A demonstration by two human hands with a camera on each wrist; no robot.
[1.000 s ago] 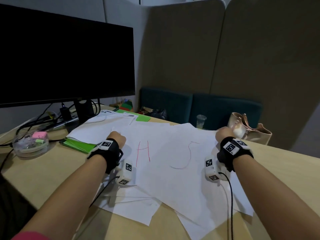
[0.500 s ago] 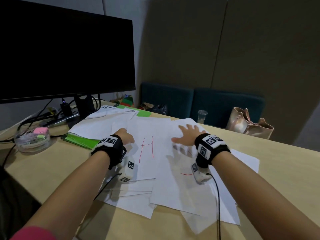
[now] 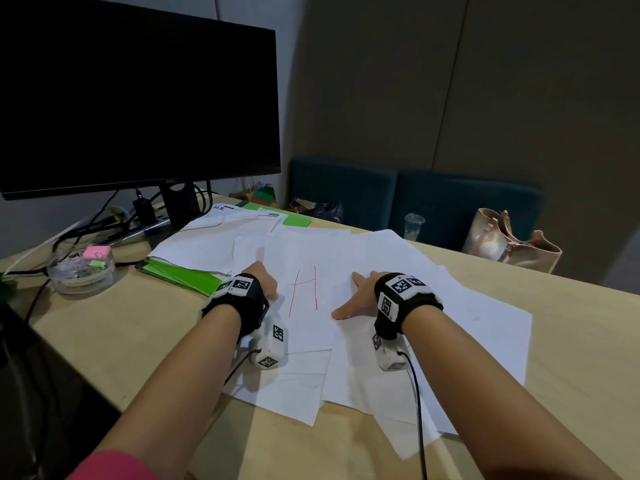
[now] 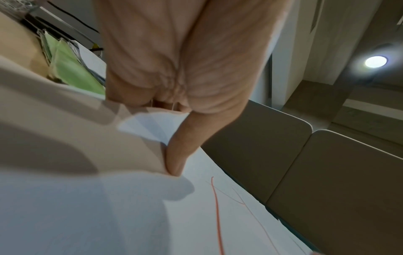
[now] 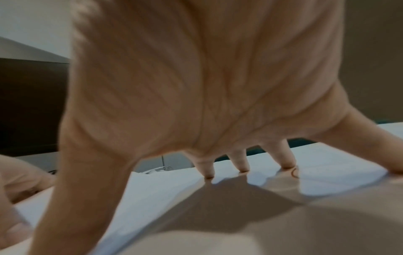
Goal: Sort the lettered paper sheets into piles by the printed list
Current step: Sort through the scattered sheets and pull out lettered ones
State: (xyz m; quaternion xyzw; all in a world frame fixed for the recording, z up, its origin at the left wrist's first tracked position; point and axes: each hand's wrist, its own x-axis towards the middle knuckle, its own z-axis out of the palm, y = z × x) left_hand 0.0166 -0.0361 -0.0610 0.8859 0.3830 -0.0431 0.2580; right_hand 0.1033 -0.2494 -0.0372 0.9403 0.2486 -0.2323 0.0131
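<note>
Presently you are pinning the H sheet (image 3: 304, 289) between your hands, left hand (image 3: 265, 280) pinching its near-side edge, right hand (image 3: 360, 296) spread flat with fingertips (image 5: 209, 174) pressing paper, while the loose sheets (image 3: 450, 341) under your wrists are lying overlapped, sorting seemingly barely begun.

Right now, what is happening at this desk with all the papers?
A person is sorting loose white sheets spread on a desk. The sheet with a red H lies on top, between the two hands. The left hand rests on its left side, thumb on the paper and fingers curled. The right hand presses flat on the sheet beside it, fingers spread. More sheets lie underneath and toward the monitor, over green folders. No clear separate piles show yet.
</note>
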